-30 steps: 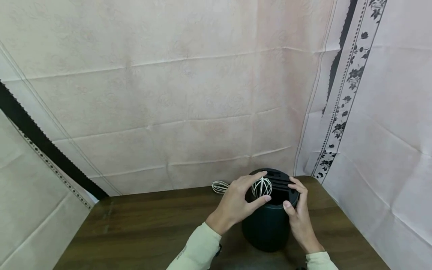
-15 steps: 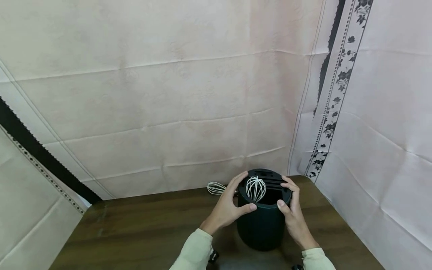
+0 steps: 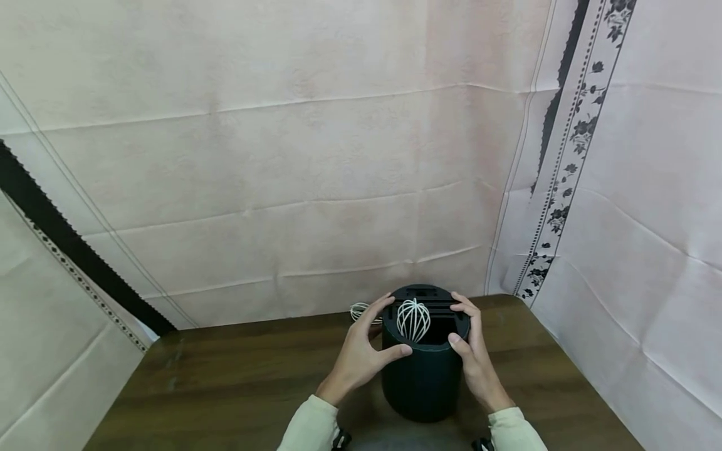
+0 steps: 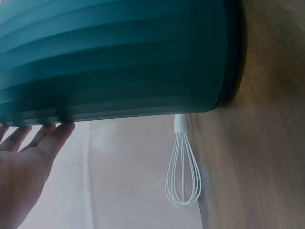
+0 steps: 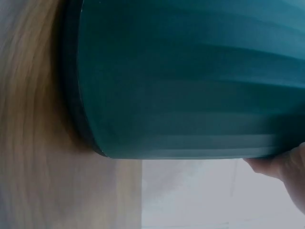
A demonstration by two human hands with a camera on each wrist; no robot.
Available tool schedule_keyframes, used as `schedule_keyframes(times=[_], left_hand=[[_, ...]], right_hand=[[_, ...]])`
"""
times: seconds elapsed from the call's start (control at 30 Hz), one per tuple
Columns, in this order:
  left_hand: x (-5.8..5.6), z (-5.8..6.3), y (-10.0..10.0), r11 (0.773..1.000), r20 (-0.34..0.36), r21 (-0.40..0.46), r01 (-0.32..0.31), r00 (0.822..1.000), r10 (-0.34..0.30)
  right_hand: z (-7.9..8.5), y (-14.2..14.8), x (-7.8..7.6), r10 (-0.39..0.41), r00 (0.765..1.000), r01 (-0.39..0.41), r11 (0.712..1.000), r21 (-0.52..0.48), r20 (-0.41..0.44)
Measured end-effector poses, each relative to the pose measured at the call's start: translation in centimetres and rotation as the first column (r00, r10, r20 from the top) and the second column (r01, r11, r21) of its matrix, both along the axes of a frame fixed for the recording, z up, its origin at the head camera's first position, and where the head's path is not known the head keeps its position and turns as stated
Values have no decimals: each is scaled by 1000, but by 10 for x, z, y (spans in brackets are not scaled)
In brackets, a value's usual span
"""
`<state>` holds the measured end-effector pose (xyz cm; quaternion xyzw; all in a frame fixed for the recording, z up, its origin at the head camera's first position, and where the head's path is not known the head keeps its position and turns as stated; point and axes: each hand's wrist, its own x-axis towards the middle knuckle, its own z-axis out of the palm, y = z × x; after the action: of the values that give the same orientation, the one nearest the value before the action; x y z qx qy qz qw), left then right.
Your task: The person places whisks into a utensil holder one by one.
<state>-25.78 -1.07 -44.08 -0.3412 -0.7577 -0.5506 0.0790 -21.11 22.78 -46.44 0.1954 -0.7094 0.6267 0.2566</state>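
A dark green, ribbed utensil holder [image 3: 422,385] with a black slotted top stands upright on the table. Out of its left opening rises the wire head of a white whisk [image 3: 413,321], its handle hidden inside. My left hand [image 3: 361,352] grips the holder's left side near the rim, thumb in front and fingers toward the back. Opposite it, my right hand [image 3: 476,356] holds the right side, thumb at the front rim. Behind the holder lies a second white whisk [image 4: 181,123], its head out to the left; the end of its handle is hidden by the holder.
The brown wooden table [image 3: 242,376] extends to the left of the holder. Pale cloth [image 3: 316,188] hangs close behind the table's back edge, and another cloth [image 3: 648,250] hangs along the right side.
My left hand has drawn back from around the whisk at the opening to the holder's left side. Between both hands, the holder has shifted left, covering more of the second whisk.
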Motion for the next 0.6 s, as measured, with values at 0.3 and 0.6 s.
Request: schedule_keyframes(times=[0.3,0.6], left_hand=[[11,-1,-30,995,45,40,-94,995,92],[16,-1,-57,985,34,50,-163,986,162]], right_hand=[[2,-28,-11,71,997,-72,996,46,22],[3,-55,-24,137,991,-137,990,45,-4]])
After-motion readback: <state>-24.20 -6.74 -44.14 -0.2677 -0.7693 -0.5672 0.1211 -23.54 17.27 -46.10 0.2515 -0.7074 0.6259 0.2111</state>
